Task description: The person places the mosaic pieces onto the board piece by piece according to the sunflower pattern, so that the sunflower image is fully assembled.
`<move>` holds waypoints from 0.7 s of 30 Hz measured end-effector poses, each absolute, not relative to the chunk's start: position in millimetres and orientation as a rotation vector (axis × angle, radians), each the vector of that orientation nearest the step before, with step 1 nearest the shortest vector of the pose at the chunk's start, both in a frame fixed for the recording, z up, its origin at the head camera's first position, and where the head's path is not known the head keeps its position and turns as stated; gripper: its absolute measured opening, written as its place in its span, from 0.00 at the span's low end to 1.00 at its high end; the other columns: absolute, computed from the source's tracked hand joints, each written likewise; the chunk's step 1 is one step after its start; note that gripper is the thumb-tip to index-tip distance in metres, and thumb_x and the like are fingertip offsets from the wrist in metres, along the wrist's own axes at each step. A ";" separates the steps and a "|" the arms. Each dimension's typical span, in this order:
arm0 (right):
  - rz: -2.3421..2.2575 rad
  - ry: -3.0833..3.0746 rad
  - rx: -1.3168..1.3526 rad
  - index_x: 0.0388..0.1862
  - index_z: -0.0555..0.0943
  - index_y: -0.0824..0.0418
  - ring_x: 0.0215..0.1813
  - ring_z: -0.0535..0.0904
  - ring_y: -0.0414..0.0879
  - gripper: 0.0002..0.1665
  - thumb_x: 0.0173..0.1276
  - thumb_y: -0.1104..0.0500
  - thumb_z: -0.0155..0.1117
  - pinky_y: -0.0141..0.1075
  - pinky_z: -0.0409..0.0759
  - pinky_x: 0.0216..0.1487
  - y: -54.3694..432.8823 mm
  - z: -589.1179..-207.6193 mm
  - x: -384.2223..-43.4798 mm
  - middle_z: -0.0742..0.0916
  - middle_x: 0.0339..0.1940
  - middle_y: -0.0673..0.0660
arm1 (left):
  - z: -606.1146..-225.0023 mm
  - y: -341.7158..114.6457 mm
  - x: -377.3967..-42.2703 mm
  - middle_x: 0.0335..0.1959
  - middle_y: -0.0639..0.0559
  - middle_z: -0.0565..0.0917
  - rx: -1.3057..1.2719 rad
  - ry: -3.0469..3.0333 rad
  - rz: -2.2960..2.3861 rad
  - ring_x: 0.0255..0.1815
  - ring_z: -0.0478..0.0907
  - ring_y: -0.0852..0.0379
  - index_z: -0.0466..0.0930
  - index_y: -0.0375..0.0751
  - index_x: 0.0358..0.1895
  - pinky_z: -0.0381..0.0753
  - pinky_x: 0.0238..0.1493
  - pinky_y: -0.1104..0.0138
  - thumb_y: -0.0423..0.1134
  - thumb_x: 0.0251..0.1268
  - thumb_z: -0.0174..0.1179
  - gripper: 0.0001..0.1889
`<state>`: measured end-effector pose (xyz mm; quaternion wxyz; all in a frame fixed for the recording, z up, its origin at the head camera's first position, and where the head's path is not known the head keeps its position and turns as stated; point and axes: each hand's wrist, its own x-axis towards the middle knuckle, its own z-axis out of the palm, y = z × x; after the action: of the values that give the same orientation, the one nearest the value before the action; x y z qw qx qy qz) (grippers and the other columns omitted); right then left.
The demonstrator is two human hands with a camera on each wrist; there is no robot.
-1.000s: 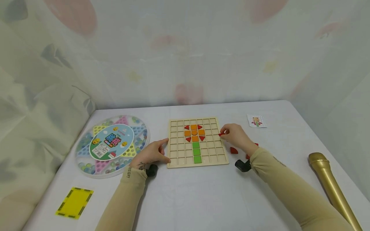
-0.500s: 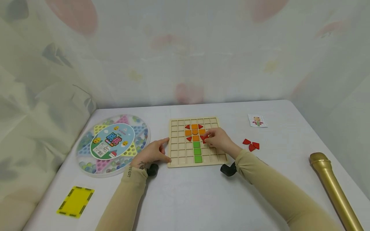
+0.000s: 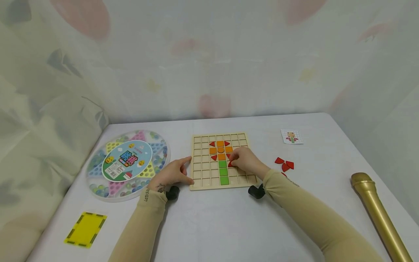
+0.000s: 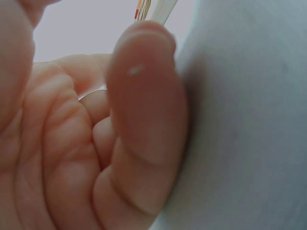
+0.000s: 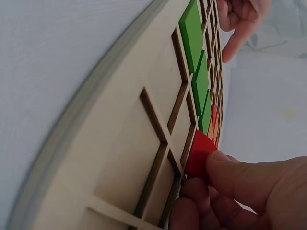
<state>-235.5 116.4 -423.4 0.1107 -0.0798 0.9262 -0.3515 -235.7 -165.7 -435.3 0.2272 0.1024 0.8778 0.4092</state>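
Note:
Between thumb and fingers my right hand (image 3: 247,161) pinches a red quarter-circle piece (image 5: 200,155), held at a cell of the wooden grid board (image 3: 203,174). It sits beside the column of green square tiles (image 3: 223,172). Orange tiles (image 3: 220,143) form a cross above the green ones, with an orange disc (image 3: 220,149) at its centre and red pieces (image 3: 214,157) at its corners. My left hand (image 3: 171,172) rests at the board's left edge, thumb and index finger spread and touching it; its other fingers look loosely bent in the left wrist view.
Several loose red pieces (image 3: 285,167) lie right of the board. Behind them is a small pattern card (image 3: 291,137). A round marble game board (image 3: 111,193) stands left, a yellow rectangle (image 3: 86,229) front left, and a gold microphone (image 3: 376,211) at the right.
My right hand has moved left with the red piece, from the board's right edge to a cell by the green column. My left hand has stayed at the left edge.

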 end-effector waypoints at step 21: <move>-0.772 2.833 -0.332 0.37 0.84 0.62 0.43 0.75 0.48 0.07 0.62 0.63 0.61 0.41 0.75 0.48 109.0 -424.3 -235.5 0.83 0.41 0.57 | -436.6 -166.2 -236.2 0.23 0.49 0.71 0.285 2.422 1.125 0.21 0.65 0.56 0.56 0.47 0.71 0.64 0.22 0.67 0.35 0.35 0.76 0.53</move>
<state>-235.5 109.0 -424.3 0.0930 -0.1119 0.9546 -0.2600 -236.2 -166.2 -436.6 0.2262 0.1035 0.8785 0.4079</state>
